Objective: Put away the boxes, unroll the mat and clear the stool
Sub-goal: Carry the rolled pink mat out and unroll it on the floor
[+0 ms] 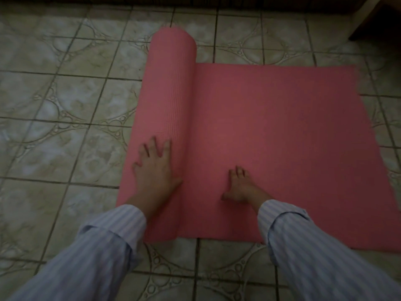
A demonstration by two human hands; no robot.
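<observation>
The pink yoga mat (271, 137) is partly unrolled on the tiled floor (54, 127). Its roll (167, 116) is pressed by the spread left hand (155, 168); the flat part is pinned by the right hand (238, 187) (fingers bent, holding nothing). Unrolling seems under way; next, the roll would need pushing leftward.

The mat (282, 137) lies on the tiled floor (54, 127), its flat part spread to the right and its rolled part (167, 101) along the left edge. The left hand (155, 170) rests on the roll's near end; the right hand (239, 187) presses the flat part just right of it. Furniture (373, 18) stands at the far right corner.
</observation>
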